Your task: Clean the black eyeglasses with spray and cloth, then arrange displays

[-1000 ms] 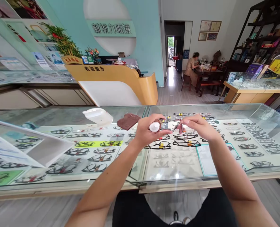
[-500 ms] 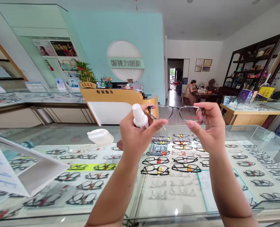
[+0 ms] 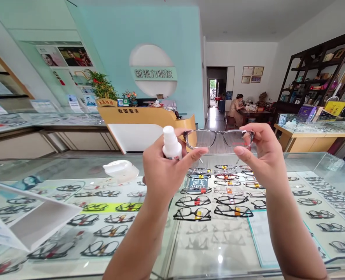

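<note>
Glasses (image 3: pixel 219 133): held up in front of the wearer, above the glass surface (image 3: pixel 216 260), roughly level; the temples stretch away, their thin tips showing below the rims.
Left hand (image 3: pixel 160 171): doubly busy — the white bottle (image 3: pixel 171 147) is tucked in its grasp while thumb and finger hold the near-left end of the glasses.
Right hand (image 3: pixel 262 157): pinching the other end of the glasses between thumb and fingertips, with nothing else seen in it.
Bottle: close to upright, its narrow white top above the fingers and away from the lenses; whether that top is a cap or a bare nozzle, I cannot tell.
Lenses: see-through, with reddish marks on the right one, near the thumb.
Done: the glasses are lifted, unfolded and steadied at both ends, and the bottle is in hand; this looks like a pause for inspection.
Not done: neither glasses nor bottle has been set down, and the temples are unfolded. Whether the lenses have been sprayed or wiped cannot be made out.
Around: a white, dish-like object (image 3: pixel 121 171) left of the hands — and rows of display frames (image 3: pixel 233 210) under the glass.
</note>
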